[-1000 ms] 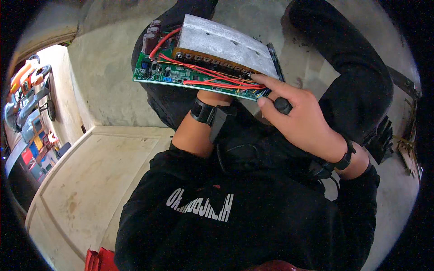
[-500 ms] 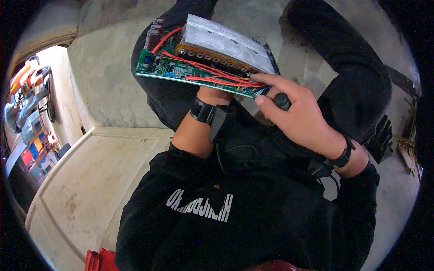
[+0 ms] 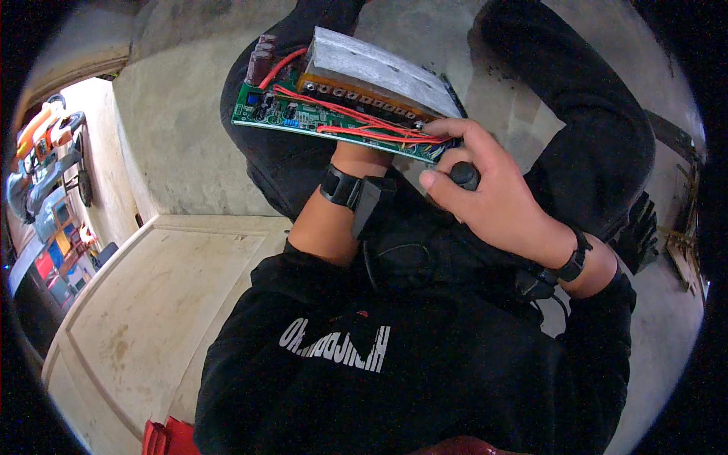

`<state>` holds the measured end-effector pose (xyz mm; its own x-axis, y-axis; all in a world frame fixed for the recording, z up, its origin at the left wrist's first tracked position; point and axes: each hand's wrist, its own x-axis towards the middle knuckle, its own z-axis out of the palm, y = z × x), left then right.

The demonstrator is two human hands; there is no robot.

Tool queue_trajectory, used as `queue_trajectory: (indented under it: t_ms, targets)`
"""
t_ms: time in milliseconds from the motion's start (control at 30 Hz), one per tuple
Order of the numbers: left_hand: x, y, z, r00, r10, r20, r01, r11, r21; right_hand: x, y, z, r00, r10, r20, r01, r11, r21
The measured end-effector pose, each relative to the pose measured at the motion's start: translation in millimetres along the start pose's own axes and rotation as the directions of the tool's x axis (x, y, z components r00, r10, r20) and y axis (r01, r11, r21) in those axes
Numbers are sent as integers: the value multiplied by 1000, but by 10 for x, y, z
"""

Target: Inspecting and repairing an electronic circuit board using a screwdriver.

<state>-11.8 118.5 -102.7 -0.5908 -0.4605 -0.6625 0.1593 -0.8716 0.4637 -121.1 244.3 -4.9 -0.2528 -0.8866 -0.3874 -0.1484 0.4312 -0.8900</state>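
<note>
A green circuit board is tilted over my lap. It carries a long grey metal heatsink, red wires and dark red capacitors at its left end. My left hand reaches under the board and holds it from below; its fingers are hidden. My right hand is at the board's right end, its index finger reaching to the heatsink's lower edge near the wires. A tool with a round black handle end is gripped between its thumb and curled fingers; the working end is hidden.
My legs in black trousers spread either side of the board above the grey floor. A cream panel lies at my left, with a red object near its lower edge. Several tools are at the far left.
The board has shifted very slightly to the right and down. My right thumb and the black handle have moved a little left and down, and the thumb is now apart from the board's edge.
</note>
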Motion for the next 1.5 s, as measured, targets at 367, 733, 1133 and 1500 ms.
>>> queue_trajectory:
  t_ms: [367, 733, 1133, 1500]
  targets:
    - [-69, 123, 220, 996, -44, -82, 38, 997, -71, 43, -52, -219, 915, -331, -230, 220, 888, -403]
    - [532, -164, -88, 995, 42, -94, -61, 976, -210, 253, 121, -189, 817, -553, 162, 430, 397, -811]
    - [689, -233, -99, 984, 169, -59, -174, 978, -114, 329, 211, -138, 812, -524, 257, 469, 323, -822]
    - [606, -254, 45, 989, 125, -84, -135, 984, -119, 283, 300, -107, 858, -455, 239, 431, 384, -817]
